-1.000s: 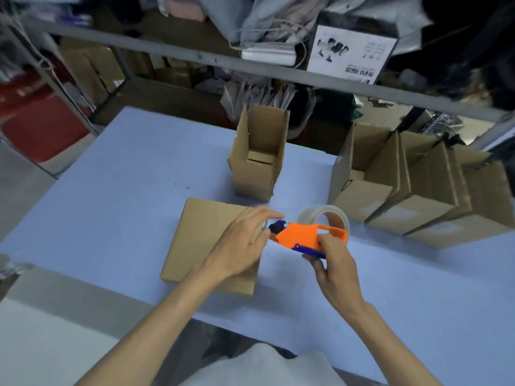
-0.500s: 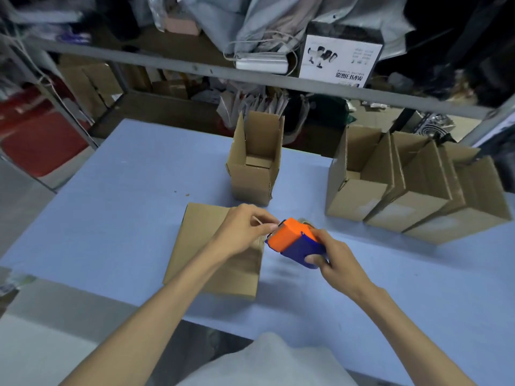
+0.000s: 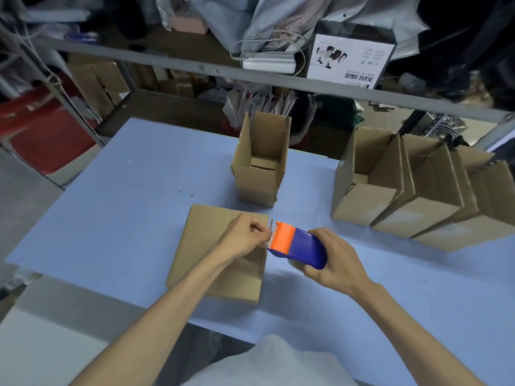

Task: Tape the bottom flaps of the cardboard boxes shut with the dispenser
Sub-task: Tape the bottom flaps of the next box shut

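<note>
My right grip (image 3: pixel 334 263) is wrapped round the dispenser (image 3: pixel 299 247), fingers curled about its rear. It has a blue body and an orange front, with the toothed mouth pointing left, and I hold it just above the bench (image 3: pixel 111 204). My left grip (image 3: pixel 245 238) has its fingers curled and pinches the tape end (image 3: pixel 270 237) at that orange mouth. Both meet over the right edge of a flat box (image 3: pixel 211 246), plain brown cardboard lying on the bench. Beyond it an open box (image 3: pixel 259 179) stands upright. On the right is a row of boxes (image 3: pixel 404 201), leaning together.
</note>
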A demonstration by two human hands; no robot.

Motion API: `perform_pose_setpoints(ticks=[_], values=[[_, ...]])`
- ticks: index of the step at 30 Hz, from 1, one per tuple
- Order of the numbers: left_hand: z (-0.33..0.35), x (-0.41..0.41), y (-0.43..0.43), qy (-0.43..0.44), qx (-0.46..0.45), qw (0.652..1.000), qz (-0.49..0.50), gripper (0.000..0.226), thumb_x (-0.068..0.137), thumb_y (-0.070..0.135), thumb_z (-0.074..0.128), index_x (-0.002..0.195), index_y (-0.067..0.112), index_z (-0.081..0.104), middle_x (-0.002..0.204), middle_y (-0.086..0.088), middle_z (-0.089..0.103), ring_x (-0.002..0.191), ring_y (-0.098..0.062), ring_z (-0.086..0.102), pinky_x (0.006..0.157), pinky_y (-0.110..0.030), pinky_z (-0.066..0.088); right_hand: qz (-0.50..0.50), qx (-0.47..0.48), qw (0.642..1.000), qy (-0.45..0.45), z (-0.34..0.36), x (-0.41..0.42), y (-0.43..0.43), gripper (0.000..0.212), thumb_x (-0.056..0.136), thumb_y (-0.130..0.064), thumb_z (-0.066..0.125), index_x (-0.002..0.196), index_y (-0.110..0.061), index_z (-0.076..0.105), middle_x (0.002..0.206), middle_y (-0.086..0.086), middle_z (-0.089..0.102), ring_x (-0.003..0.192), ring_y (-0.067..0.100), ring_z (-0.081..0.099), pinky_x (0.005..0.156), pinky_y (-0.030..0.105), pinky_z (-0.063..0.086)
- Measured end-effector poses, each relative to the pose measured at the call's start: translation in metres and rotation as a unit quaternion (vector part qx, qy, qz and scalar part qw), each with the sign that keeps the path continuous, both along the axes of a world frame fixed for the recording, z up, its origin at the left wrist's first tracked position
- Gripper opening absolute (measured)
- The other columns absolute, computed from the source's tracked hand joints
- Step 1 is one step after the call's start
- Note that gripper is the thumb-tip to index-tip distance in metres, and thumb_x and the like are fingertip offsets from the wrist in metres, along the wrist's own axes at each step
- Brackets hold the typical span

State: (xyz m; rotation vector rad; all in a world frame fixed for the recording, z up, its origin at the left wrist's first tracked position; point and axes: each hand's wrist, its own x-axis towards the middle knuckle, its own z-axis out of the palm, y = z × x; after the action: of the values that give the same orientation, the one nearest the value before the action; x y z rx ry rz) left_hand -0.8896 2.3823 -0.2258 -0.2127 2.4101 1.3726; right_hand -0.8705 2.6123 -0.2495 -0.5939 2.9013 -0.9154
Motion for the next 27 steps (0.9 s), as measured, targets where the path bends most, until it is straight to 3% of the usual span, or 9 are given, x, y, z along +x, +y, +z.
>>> perform_pose_setpoints(ticks=[5,11,17,22,27], values=[[-0.010,0.002,0.000,-0.057,0.007,0.997,0.042,0.013,0.086,0.008,0.062,0.075,0.008,0.069,0.069,-0.001,0.066,0.070,-0.015,0.060,0.072,-0.027,0.048,0.011,0.026,0.999,-0.018,0.004,-0.006,-0.004,0.056,0.062,-0.058,0.077,0.100,-0.030,0.048,0.089,-0.017,0.058,0.070,0.008,0.056,0.059,0.019,0.046],[-0.015,0.002,0.000,-0.057,-0.043,0.995,0.077,0.027,0.084,0.007,0.062,0.061,0.020,0.063,0.066,0.009,0.064,0.062,-0.005,0.058,0.055,-0.015,0.041,0.060,0.070,0.994,-0.060,0.013,-0.014,-0.007,0.056,0.066,-0.072,0.066,0.100,-0.031,0.049,0.082,-0.017,0.058,0.066,0.010,0.055,0.054,0.017,0.040],[-0.015,0.003,0.003,-0.057,-0.057,0.992,0.098,0.027,0.081,0.004,0.057,0.059,0.019,0.062,0.063,0.011,0.062,0.067,-0.013,0.061,0.060,-0.019,0.046,0.079,0.097,0.992,-0.034,0.016,-0.018,-0.008,0.055,0.067,-0.066,0.068,0.103,-0.028,0.054,0.088,-0.012,0.065,0.072,0.016,0.061,0.062,0.025,0.052],[-0.017,0.012,0.007,-0.046,-0.079,0.990,0.105,0.025,0.071,0.002,0.053,0.055,0.016,0.066,0.054,0.012,0.062,0.057,-0.003,0.058,0.054,-0.017,0.045,0.094,0.071,0.992,-0.042,0.017,-0.014,-0.004,0.049,0.066,-0.063,0.071,0.099,-0.029,0.059,0.084,-0.014,0.065,0.070,0.013,0.061,0.061,0.024,0.052],[-0.019,0.013,-0.014,-0.047,-0.132,0.983,0.120,0.018,0.076,0.008,0.065,0.059,0.015,0.064,0.061,0.006,0.064,0.067,-0.016,0.061,0.058,-0.022,0.046,0.065,0.101,0.992,-0.042,0.013,0.002,0.018,0.039,0.062,-0.053,0.074,0.092,-0.031,0.060,0.076,-0.016,0.062,0.063,0.011,0.056,0.056,0.022,0.047]])
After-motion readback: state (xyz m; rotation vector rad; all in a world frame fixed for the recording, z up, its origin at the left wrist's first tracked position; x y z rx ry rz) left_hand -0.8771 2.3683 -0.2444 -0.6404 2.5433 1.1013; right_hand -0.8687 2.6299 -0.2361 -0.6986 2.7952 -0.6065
